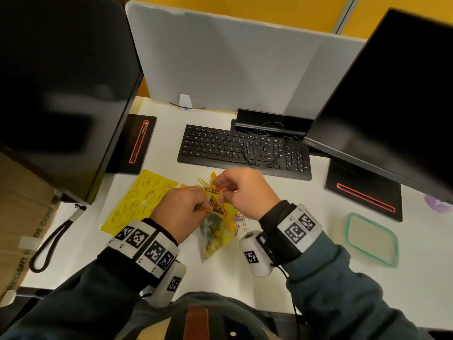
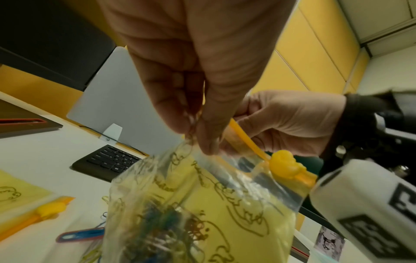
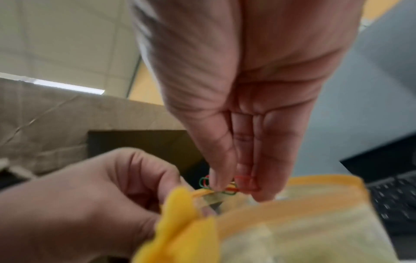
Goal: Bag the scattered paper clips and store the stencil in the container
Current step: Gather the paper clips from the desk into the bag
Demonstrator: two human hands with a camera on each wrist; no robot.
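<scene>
My left hand (image 1: 196,206) pinches the rim of a clear zip bag (image 1: 214,233) with yellow print, holding it up off the desk with its mouth open. Several coloured paper clips lie in its bottom (image 2: 166,229). My right hand (image 1: 226,190) pinches a few green, red and orange paper clips (image 3: 225,186) right over the bag's orange zip strip (image 3: 292,204), beside its yellow slider (image 3: 184,213). More loose clips (image 1: 241,222) lie on the desk under my right wrist. The yellow stencil (image 1: 137,200) lies flat to the left. The green-rimmed container (image 1: 348,238) sits at the right.
A black keyboard (image 1: 245,150) lies behind my hands. Two dark monitors on stands (image 1: 137,146) (image 1: 365,195) flank the white desk. A cardboard box (image 1: 22,217) stands at the left edge, with a black strap (image 1: 49,244) beside it. A purple object (image 1: 436,203) shows at far right.
</scene>
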